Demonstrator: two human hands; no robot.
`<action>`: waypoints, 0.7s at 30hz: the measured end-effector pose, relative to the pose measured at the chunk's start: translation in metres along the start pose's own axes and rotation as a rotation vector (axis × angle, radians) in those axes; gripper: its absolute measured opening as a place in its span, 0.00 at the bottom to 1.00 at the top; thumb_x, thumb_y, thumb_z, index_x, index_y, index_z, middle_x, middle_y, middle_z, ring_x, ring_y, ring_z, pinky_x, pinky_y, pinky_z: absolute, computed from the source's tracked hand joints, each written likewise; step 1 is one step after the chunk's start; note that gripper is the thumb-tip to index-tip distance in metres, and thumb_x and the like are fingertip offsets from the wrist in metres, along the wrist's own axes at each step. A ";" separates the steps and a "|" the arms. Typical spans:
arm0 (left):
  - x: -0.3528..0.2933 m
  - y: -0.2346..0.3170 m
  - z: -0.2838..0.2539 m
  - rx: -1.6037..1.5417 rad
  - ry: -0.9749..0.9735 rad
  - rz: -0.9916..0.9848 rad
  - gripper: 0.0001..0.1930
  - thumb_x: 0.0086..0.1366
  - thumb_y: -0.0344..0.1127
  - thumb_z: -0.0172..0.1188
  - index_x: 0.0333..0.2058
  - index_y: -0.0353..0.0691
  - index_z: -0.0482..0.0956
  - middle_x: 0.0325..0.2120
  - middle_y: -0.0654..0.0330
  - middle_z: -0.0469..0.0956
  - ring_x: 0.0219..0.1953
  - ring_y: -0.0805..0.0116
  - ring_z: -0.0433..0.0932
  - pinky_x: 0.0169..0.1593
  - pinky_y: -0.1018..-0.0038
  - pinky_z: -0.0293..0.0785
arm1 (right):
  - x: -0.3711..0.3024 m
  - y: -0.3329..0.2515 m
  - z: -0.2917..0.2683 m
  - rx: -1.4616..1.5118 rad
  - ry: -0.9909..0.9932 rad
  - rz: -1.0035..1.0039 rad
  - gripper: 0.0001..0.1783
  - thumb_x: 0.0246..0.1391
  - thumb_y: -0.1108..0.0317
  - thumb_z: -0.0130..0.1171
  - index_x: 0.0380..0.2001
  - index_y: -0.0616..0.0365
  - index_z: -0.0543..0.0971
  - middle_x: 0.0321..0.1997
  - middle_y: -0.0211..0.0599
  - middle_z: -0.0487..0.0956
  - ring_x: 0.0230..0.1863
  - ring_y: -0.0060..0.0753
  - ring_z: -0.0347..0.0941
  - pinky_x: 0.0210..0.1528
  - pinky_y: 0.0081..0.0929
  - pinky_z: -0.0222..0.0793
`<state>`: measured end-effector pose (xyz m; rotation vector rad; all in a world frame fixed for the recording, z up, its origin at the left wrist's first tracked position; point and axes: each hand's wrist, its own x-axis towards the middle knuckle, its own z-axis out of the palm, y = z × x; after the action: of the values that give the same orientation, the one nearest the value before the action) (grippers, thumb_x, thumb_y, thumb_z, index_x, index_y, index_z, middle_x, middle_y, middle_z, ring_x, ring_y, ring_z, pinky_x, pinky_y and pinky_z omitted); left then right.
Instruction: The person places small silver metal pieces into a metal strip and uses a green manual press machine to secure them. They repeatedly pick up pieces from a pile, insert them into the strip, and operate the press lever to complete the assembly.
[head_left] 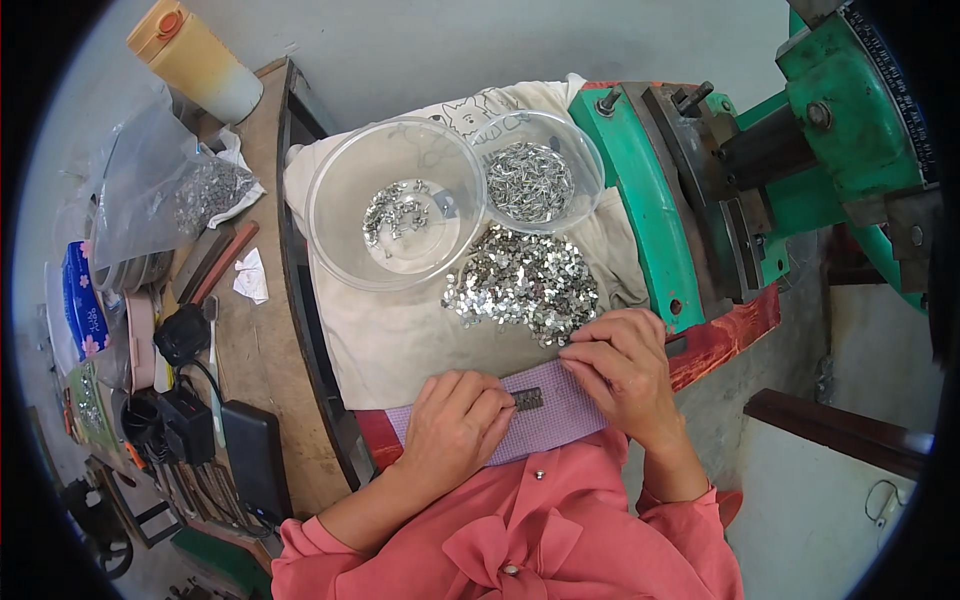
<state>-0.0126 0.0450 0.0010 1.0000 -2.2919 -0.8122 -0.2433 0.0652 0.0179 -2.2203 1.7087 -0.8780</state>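
Observation:
My left hand (455, 422) is closed, its fingertips on the left end of a small dark metal block (530, 400) with a row of small slots or pieces. The block lies over a purple checked cloth (560, 425) in front of me. At the near right edge of a pile of small shiny metal pieces (530, 280), my right hand (630, 372) has thumb and fingers pinched together. Whatever is between those fingertips is too small to make out. Behind the pile stand a large clear tub (325, 235) with some metal pieces and a smaller clear tub (592, 160) holding many slim metal parts.
A green machine press (640, 220) stands close on the right. Along the left runs a wooden bench (270, 400) with a yellow-and-white bottle (205, 70), a plastic bag of metal parts (150, 180), a black box (255, 460) and cables. A beige cloth (365, 350) lies under the tubs.

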 end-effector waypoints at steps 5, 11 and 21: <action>0.000 0.000 -0.003 -0.025 -0.029 -0.020 0.15 0.49 0.30 0.72 0.35 0.41 0.77 0.35 0.60 0.77 0.37 0.59 0.75 0.40 0.64 0.66 | 0.002 0.001 -0.007 0.021 -0.083 -0.019 0.10 0.42 0.70 0.72 0.30 0.52 0.83 0.38 0.27 0.78 0.44 0.36 0.73 0.52 0.39 0.63; -0.001 -0.002 -0.005 -0.058 -0.047 -0.023 0.16 0.49 0.30 0.73 0.36 0.41 0.77 0.37 0.58 0.77 0.37 0.57 0.75 0.40 0.65 0.66 | -0.012 -0.005 -0.008 0.048 -0.197 -0.030 0.10 0.40 0.69 0.73 0.29 0.50 0.84 0.36 0.26 0.77 0.42 0.35 0.72 0.50 0.38 0.63; -0.005 -0.007 -0.006 -0.086 -0.051 -0.030 0.15 0.49 0.29 0.73 0.36 0.40 0.77 0.37 0.58 0.77 0.38 0.57 0.75 0.41 0.64 0.67 | -0.012 -0.006 -0.007 0.042 -0.209 0.013 0.09 0.42 0.70 0.72 0.28 0.51 0.81 0.38 0.27 0.77 0.44 0.36 0.73 0.52 0.39 0.63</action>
<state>-0.0024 0.0436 -0.0006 0.9880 -2.2688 -0.9508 -0.2441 0.0793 0.0229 -2.1845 1.5923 -0.6469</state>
